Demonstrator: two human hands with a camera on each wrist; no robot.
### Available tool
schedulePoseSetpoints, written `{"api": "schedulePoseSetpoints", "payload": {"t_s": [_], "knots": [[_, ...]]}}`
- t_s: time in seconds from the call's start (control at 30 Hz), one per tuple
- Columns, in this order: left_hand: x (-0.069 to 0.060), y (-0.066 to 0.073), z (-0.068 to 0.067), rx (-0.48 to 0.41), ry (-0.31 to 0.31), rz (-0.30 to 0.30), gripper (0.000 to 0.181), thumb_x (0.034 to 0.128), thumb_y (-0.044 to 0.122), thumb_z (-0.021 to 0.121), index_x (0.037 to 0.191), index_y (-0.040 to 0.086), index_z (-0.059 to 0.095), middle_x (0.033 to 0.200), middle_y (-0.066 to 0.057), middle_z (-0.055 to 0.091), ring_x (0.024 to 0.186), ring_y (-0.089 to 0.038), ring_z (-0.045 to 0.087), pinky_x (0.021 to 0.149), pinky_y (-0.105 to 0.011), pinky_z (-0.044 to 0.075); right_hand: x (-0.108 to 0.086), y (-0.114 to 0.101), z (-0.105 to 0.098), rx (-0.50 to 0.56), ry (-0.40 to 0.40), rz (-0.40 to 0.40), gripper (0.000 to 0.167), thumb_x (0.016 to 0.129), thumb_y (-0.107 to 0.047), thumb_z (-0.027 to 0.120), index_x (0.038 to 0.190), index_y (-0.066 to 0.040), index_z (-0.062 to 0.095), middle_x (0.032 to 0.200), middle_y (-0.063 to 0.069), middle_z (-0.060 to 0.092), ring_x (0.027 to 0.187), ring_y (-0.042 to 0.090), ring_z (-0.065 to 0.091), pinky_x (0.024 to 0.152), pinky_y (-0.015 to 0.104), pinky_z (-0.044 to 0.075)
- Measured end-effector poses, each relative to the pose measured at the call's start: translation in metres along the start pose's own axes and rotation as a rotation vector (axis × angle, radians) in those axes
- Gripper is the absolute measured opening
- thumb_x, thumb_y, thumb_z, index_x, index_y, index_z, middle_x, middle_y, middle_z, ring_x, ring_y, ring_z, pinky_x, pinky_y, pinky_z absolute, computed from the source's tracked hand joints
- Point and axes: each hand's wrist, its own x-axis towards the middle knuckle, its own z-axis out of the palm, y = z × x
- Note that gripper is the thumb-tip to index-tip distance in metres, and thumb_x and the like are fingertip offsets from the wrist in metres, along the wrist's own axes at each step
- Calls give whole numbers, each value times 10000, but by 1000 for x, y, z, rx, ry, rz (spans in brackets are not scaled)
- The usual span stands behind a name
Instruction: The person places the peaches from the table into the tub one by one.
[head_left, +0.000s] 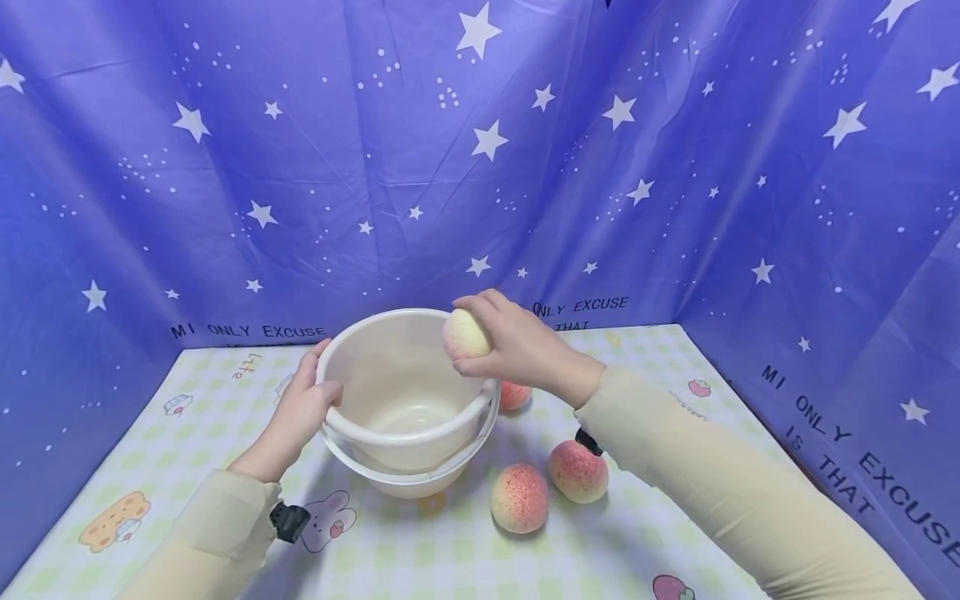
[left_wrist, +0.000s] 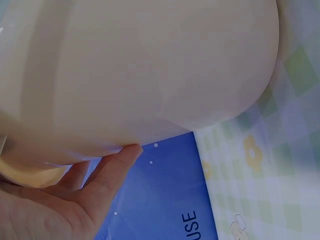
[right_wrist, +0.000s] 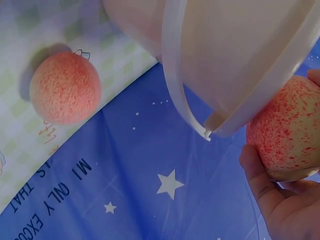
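Note:
A cream bucket (head_left: 363, 379) stands on the table, its white handle (right_wrist: 174, 60) folded down against the outside. My left hand (head_left: 303, 404) grips the bucket's left rim, thumb inside and fingers outside; in the left wrist view its fingers touch the smooth outer wall (left_wrist: 150, 75). Over the right side of the rim, my right hand (head_left: 521, 342) holds a peach (head_left: 462, 335), pale yellow with pink-red speckles. Nothing lies on the visible part of the bucket's floor. Part of the held peach is hidden by the hand.
Two peaches (head_left: 519, 498) lie to the right front of the bucket. Another peach (head_left: 515, 396) sits close behind its right side, partly hidden. A checked tablecloth (head_left: 187, 433) covers the table, and a blue star-patterned curtain (head_left: 360, 167) hangs around the back and sides.

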Motion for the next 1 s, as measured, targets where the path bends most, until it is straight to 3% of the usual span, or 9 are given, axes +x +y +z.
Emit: {"api": "schedulePoseSetpoints", "payload": {"t_s": [1.0], "knots": [[-1, 0, 0, -18, 6, 14, 921, 766, -5, 433, 1597, 84, 47, 1647, -189, 145, 1473, -390, 223, 1175, -550, 219, 10, -13, 17, 50, -13, -25, 772, 774, -384, 775, 1438, -119, 484, 1308, 106, 553, 1082, 255, 601, 857, 418, 546]]}}
